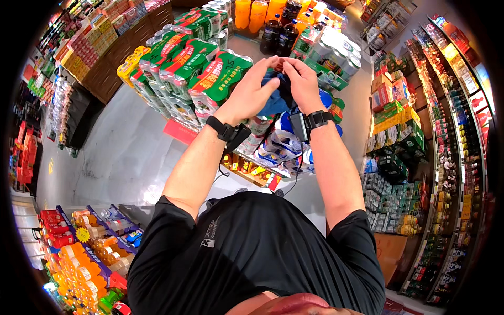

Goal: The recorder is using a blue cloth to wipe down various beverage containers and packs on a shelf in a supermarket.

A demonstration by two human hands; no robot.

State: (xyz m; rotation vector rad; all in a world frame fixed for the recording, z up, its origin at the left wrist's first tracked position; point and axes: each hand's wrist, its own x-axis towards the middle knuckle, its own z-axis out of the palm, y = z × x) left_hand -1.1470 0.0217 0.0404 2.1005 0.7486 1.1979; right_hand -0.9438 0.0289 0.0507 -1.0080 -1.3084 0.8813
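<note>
A dark blue, folded piece of cloth (273, 106) lies between my two hands, above the stacked drinks. My left hand (249, 90) is at its left side, the fingers curled in toward its upper end and the thumb lying across it. My right hand (303, 86) closes on the right side, with fingertips bent together close to the left ones. A small reddish patch shows at the fingertips; what it is I cannot make out. Both wrists wear black straps with small devices. Under my hands stand blue-and-white shrink-wrapped packs (281, 143) of drinks.
Green-and-red packs of cans (215, 79) are stacked just left of my hands. Dark bottles (279, 35) and orange bottles (251, 14) stand beyond. Cans (336, 52) sit in a green tray at the right. Shelves (446, 157) line the right side; bottled drinks (84, 268) fill a display lower left.
</note>
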